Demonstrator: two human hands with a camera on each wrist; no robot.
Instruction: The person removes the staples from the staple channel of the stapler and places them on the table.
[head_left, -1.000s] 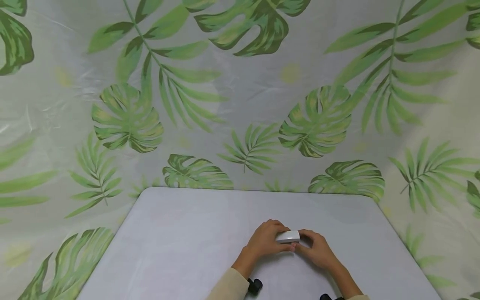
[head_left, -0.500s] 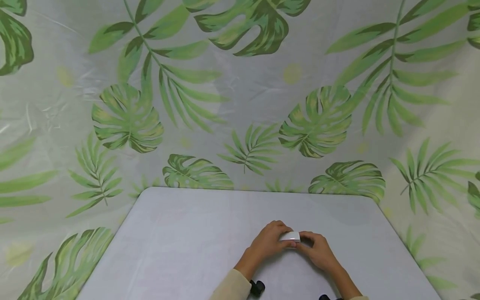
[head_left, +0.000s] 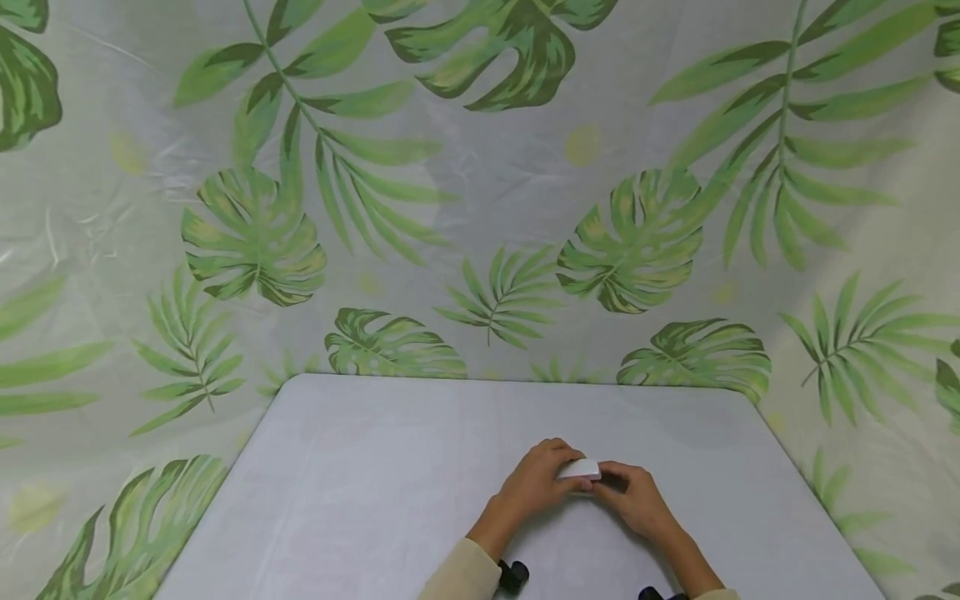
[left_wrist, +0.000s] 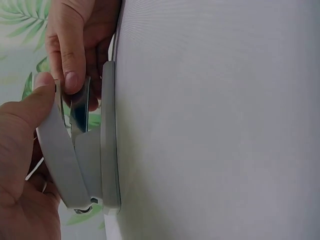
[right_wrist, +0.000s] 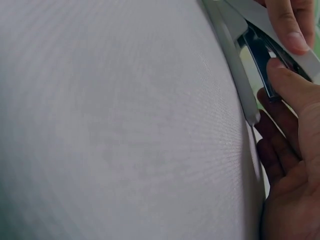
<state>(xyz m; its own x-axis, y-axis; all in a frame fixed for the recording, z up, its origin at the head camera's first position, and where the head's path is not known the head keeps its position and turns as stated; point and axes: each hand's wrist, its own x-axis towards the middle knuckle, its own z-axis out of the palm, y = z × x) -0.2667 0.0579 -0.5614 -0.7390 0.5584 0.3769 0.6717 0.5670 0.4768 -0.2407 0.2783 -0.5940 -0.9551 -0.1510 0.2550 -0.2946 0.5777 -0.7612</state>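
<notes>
A white-grey stapler (head_left: 581, 469) stands on its base on the table, its top raised. My left hand (head_left: 534, 479) grips the raised top cover (left_wrist: 57, 145), thumb over its outer face near the front end. With thumb and fingers, my right hand (head_left: 636, 500) pinches the metal staple magazine (left_wrist: 80, 112), which sits between the cover and the base (left_wrist: 108, 135). The right wrist view has the dark magazine (right_wrist: 258, 57) apart from both cover and base at the front end. In the head view, fingers hide much of the stapler.
A white cloth covers the table (head_left: 360, 483). Behind it hangs a leaf-patterned curtain (head_left: 510, 192). A small black wrist device (head_left: 513, 576) is strapped by the left sleeve (head_left: 465, 571).
My left hand has shifted slightly right along the stapler since a second ago. The visible part of the white cover has tilted a little. My right hand stays nearly in place.
</notes>
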